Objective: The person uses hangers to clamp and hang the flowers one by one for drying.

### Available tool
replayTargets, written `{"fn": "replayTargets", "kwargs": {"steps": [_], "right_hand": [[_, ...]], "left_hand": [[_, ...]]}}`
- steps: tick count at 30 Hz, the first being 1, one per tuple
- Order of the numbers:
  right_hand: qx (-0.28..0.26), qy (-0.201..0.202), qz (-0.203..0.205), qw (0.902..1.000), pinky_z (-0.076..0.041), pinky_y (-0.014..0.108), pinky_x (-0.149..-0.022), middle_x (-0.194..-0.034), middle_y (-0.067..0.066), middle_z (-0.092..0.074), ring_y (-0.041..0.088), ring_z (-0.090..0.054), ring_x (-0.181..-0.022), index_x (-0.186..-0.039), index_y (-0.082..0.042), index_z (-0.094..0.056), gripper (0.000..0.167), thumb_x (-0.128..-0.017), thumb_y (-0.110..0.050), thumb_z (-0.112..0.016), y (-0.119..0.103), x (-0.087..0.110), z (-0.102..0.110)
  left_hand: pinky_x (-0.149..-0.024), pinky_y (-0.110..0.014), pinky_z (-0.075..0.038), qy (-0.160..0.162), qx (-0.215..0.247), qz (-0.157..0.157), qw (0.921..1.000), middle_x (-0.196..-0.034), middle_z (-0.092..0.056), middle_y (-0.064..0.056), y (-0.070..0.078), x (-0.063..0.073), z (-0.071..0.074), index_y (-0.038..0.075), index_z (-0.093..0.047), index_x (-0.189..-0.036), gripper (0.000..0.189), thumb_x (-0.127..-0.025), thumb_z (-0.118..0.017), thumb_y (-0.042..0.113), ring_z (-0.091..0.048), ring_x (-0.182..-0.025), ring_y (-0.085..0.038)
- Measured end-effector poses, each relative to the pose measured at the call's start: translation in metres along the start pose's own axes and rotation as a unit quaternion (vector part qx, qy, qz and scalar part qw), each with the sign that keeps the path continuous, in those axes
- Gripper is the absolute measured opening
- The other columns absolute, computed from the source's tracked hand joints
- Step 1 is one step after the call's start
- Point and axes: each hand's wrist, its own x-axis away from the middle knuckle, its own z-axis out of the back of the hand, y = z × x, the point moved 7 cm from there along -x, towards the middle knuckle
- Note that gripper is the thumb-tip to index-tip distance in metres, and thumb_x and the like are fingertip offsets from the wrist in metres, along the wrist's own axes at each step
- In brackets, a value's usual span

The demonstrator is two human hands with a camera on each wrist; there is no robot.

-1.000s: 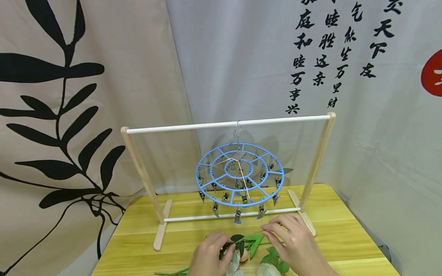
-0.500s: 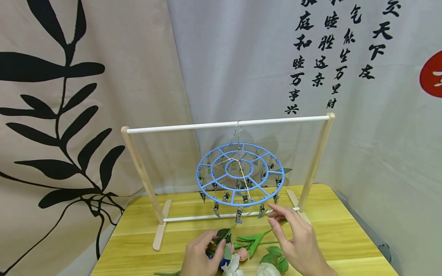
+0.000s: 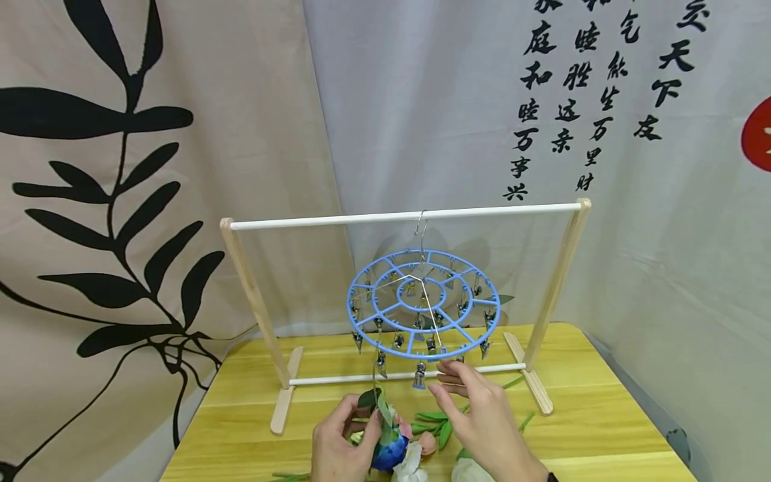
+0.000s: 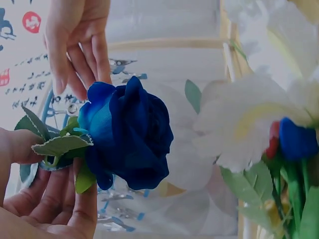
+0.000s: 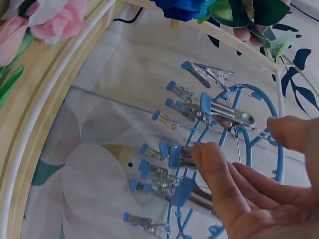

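Left wrist view has the blue rose (image 4: 129,137) near its middle, bloom toward the right, the left hand's (image 3: 341,442) grip pinching its leafy stem; in the head view it sits at bottom centre, stem up and bloom below. Just right of it are a pink flower (image 3: 428,444) and a white flower (image 3: 411,466), over the wooden surface (image 3: 229,432). The right hand's (image 3: 490,418) grip is released, thumb and fingers apart beside the clips (image 3: 419,376) under a blue ring hanger (image 3: 403,355); I cannot tell whether a fingertip touches one. The hanger hangs from a white bar (image 3: 337,219) at mid-frame. At upper right, black writing on the backdrop (image 3: 259,147) reads 庭和睦万事兴, 睦胜远亲, 气能生万里财 and 天下友, cropped above; the red disc's (image 3: 760,137) mark is cut off. Since half a second earlier, the right hand has moved left, the stem has swung more upright, and more of the blue bloom shows.
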Motion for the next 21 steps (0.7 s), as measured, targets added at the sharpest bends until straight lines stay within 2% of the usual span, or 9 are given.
{"fn": "replayTargets", "kwargs": {"steps": [4, 13, 17, 21], "right_hand": [[-0.024, -0.023, -0.05, 0.9982, -0.073, 0.029, -0.089, -0.122, 0.003, -0.088, 0.018, -0.088, -0.103, -0.129, -0.01, -0.08, 0.027, -0.104, -0.015, -0.091, 0.001, -0.004, -0.011], [-0.029, -0.019, -0.099, 0.9945, -0.07, 0.024, -0.079, -0.096, -0.005, -0.084, 0.007, -0.082, -0.087, -0.111, -0.013, -0.084, 0.018, -0.1, -0.021, -0.095, 0.007, -0.014, -0.027], [-0.056, -0.023, -0.123, 0.9906, -0.07, 0.024, -0.078, -0.093, -0.006, -0.084, 0.005, -0.081, -0.084, -0.111, -0.012, -0.085, 0.017, -0.099, -0.017, -0.096, 0.011, -0.016, -0.03], [-0.093, -0.029, -0.148, 0.9841, -0.07, 0.023, -0.077, -0.094, -0.006, -0.085, 0.003, -0.079, -0.083, -0.113, -0.011, -0.086, 0.018, -0.1, -0.018, -0.095, 0.013, -0.018, -0.032]], "left_hand": [[-0.083, -0.025, -0.072, 0.008, 0.026, 0.037, 0.9989, -0.106, -0.086, -0.01, -0.005, 0.002, -0.002, 0.006, -0.082, -0.113, 0.015, -0.1, -0.087, -0.001, -0.081, -0.094, -0.004], [-0.086, -0.025, -0.071, -0.009, 0.086, 0.113, 0.9899, -0.109, -0.082, -0.013, -0.017, 0.001, -0.013, 0.0, -0.078, -0.117, 0.018, -0.102, -0.087, 0.006, -0.082, -0.099, -0.011], [-0.089, -0.028, -0.072, -0.013, 0.094, 0.122, 0.988, -0.11, -0.082, -0.014, -0.019, -0.001, -0.015, -0.001, -0.078, -0.116, 0.019, -0.103, -0.087, 0.008, -0.083, -0.101, -0.013], [-0.091, -0.029, -0.071, -0.015, 0.094, 0.115, 0.9888, -0.112, -0.083, -0.015, -0.02, -0.003, -0.016, -0.001, -0.078, -0.115, 0.018, -0.103, -0.087, 0.009, -0.083, -0.1, -0.013]]}}
